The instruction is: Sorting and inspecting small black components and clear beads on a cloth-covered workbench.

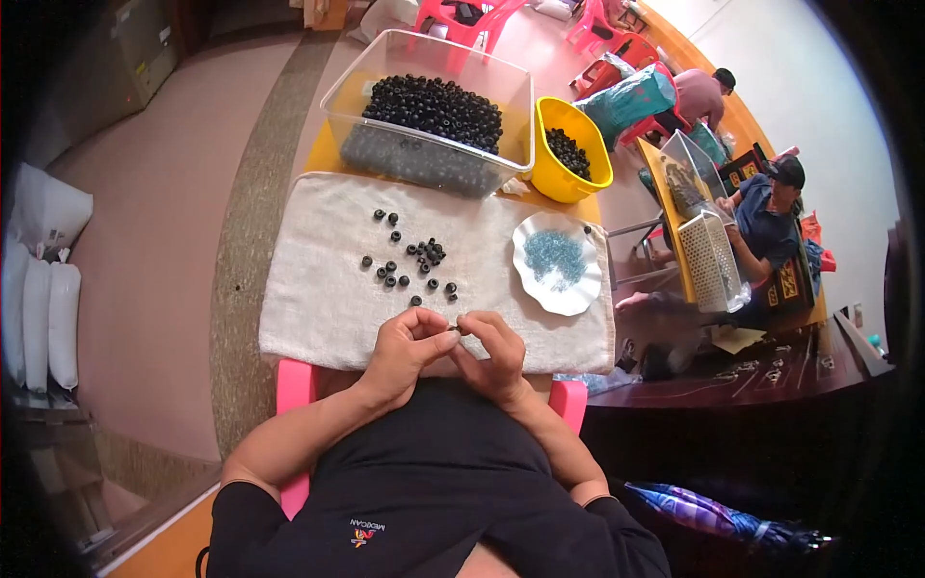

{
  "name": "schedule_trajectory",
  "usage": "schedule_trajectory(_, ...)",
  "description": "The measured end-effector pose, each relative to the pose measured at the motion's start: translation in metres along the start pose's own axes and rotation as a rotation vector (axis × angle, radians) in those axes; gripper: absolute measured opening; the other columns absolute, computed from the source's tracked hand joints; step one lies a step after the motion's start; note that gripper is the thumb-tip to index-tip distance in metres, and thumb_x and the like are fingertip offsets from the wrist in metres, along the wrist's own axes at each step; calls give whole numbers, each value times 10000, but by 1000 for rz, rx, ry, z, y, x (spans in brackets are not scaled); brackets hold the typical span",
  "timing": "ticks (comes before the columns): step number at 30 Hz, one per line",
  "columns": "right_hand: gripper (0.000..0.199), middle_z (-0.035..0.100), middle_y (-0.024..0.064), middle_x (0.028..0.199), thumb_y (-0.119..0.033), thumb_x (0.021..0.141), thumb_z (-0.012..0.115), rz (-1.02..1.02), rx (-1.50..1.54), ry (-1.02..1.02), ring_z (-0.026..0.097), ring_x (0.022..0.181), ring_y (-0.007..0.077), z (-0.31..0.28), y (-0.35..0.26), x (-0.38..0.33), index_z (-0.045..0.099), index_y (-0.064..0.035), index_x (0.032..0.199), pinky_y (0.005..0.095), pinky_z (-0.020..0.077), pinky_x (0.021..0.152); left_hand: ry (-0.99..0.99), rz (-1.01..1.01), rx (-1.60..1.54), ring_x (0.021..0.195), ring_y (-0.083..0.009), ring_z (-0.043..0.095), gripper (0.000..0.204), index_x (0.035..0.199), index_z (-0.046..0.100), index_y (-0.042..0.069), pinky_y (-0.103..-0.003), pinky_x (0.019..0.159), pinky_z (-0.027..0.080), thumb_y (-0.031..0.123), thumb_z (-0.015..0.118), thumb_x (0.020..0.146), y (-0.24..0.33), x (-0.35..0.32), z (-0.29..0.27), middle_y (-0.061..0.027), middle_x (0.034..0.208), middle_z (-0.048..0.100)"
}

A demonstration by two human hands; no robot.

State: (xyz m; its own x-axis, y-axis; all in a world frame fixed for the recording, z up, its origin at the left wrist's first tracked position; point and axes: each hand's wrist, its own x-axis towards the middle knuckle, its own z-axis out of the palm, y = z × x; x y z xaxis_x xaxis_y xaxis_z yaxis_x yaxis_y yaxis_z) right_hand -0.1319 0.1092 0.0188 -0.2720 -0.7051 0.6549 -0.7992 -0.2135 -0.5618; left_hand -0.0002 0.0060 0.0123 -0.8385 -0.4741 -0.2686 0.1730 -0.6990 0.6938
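Note:
My left hand (409, 352) and my right hand (493, 356) meet at the near edge of a white cloth (323, 279). Thumb and fingers of both are pinched together around something small and dark, mostly covered by the fingertips. Just beyond them, several small round black bead-like pieces (424, 270) with holes lie scattered and in a little cluster on the cloth. To their right stands a white scallop-edged plate (576, 301), which holds a heap of tiny blue-grey translucent pieces (555, 258). One black piece (587, 230) lies by the plate's rim.
Behind the cloth stand a clear plastic bin (520, 106) with many black pieces and a yellow tub (597, 173) with more. Pink chair arms (295, 390) flank me. At right, a person (766, 217) sits by a perforated white basket (708, 260); a folded umbrella (713, 511) lies lower right.

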Motion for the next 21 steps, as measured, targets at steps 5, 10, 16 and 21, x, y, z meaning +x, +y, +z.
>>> schedule_trajectory(5, 368, 651, 150, 926, 46, 673, 754, -9, -18, -10, 665, 767, 270, 1, 1, -1, 632, 2, 1017, 333, 550, 652, -4, -9, -3, 839, -106, 638, 143, 981, 578, 51, -239, 753, 528, 24, 676, 880, -2, -1, -1, -35, 925, 648)
schedule_trajectory(10, 355, 660, 159, 922, 34, 672, 762, -50, -24, -21, 673, 765, 293, -1, 3, -4, 638, -2, 1002, 340, 550, 650, -5, 7, 17, 824, -98, 631, 144, 974, 581, 53, -228, 729, 518, 23, 681, 876, -4, -1, -2, -28, 910, 649)
schedule_trajectory(16, 373, 665, 154, 916, 37, 661, 765, -44, 20, -28, 674, 779, 298, -1, 8, -4, 639, -1, 1010, 349, 547, 660, 5, 3, 27, 788, -55, 598, 173, 985, 596, 49, -181, 691, 491, 4, 700, 854, -7, 1, -1, -6, 897, 639)
schedule_trajectory(21, 410, 654, 144, 934, 25, 685, 756, -78, -80, 23, 655, 812, 303, -2, -2, 3, 623, -10, 1071, 358, 548, 676, 21, 28, 69, 721, -64, 601, 143, 963, 591, 58, -180, 579, 450, 5, 683, 867, -3, 0, 3, -15, 858, 650)
